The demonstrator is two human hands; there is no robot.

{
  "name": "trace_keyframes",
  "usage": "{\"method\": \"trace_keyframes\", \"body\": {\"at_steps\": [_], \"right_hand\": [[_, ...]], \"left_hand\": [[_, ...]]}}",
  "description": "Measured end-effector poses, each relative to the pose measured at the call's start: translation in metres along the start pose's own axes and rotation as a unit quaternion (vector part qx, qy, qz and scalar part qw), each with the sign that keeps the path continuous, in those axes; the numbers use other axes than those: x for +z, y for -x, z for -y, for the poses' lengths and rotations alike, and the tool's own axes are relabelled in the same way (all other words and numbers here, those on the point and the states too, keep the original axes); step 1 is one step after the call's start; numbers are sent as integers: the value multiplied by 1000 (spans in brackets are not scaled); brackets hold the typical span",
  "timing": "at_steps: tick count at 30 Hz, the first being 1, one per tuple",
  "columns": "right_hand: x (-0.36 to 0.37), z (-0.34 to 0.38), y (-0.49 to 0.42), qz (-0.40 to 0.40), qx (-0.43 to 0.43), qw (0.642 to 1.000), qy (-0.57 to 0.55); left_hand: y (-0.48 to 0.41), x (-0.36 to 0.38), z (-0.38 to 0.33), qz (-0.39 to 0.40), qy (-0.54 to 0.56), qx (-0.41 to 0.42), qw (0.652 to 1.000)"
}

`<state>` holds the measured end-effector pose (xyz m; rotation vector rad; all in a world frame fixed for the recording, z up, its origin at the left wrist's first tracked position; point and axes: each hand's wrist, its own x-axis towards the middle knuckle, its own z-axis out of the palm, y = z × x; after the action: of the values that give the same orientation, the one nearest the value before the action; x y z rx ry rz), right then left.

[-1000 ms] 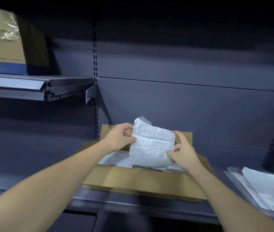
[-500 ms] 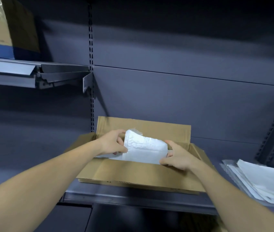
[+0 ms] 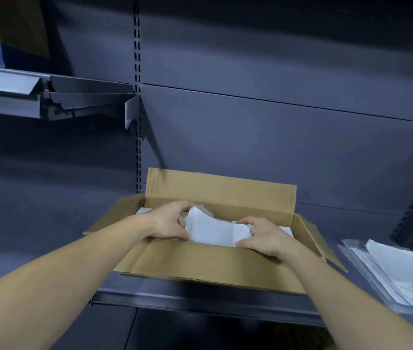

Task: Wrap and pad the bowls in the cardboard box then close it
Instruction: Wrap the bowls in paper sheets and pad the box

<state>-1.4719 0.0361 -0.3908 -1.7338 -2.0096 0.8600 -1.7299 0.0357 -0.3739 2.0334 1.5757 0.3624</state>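
An open cardboard box (image 3: 208, 266) stands on a dark metal shelf, its flaps spread outward and the back flap upright. Inside it lies white padding. A folded white padded sheet (image 3: 213, 229) sits low in the box, partly below the front wall. My left hand (image 3: 168, 221) grips the sheet's left edge and my right hand (image 3: 263, 236) grips its right edge. No bowl is visible; whatever lies under the sheet is hidden.
A stack of white padded sheets in clear plastic (image 3: 397, 271) lies on the shelf to the right of the box. A higher shelf (image 3: 23, 97) at upper left carries another cardboard box (image 3: 11, 29). The grey back panel stands right behind the open box.
Both hands have lowered the white sheet from above the box down into it, and the sheet has folded flatter. The camera has tilted and moved closer.
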Motion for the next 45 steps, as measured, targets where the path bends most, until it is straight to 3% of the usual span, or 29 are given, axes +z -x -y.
{"method": "trace_keyframes", "body": {"at_steps": [5,10,15,17,20,25,45], "right_hand": [[2,0,-5,-5,6,1000,25],[-1,-2,-13,0,8,998,65],[-6,5,-12,-25,23,995,94],[-4,6,-13,-31,-21,995,95],[3,8,-15,-17,-112,989,98],[9,15,-22,30,-143,980,136],[10,6,-32,92,-101,975,173]], "left_hand": [[-15,0,10,-23,19,33,999],[-21,4,17,-67,-113,115,985],[-33,11,23,-61,-149,166,973],[-40,14,27,-60,-153,177,970],[-45,17,32,-50,-160,187,968],[-48,18,29,-26,-175,202,963],[-52,18,18,39,-279,195,939]]}}
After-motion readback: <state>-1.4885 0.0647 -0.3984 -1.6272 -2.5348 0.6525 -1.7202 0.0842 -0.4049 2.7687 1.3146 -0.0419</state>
